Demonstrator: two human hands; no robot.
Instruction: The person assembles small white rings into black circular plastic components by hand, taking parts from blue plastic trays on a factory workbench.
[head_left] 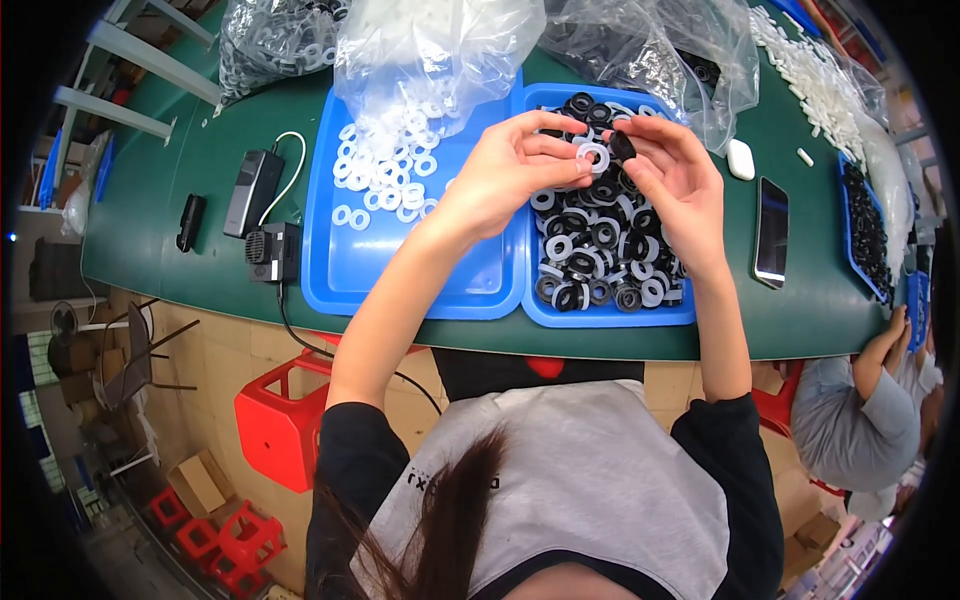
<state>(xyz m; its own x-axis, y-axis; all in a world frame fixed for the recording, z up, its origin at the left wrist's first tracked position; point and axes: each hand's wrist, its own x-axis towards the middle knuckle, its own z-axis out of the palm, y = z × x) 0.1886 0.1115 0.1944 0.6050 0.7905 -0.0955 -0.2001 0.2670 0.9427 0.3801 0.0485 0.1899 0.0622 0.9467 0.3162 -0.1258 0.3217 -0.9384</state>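
My left hand (497,172) pinches a white ring washer (594,157) between thumb and fingers. Facing it, my right hand (684,188) grips a black ring (622,146), the two pieces held close together. Both hands are above the right blue tray (610,318), which is filled with black rings and pale ones (604,238), some seemingly paired. Under my left forearm lies the left blue tray (400,272), with loose white washers (385,175) in its far part. A clear plastic bag (430,50) of white pieces rests over that tray's back edge.
Bags of rings (275,50) stand at the back. A power bank (253,192) and a small black device (272,252) with cables sit at left. At right are a phone (771,232), a white case (740,159) and another person (860,410). Red stools (280,425) are below.
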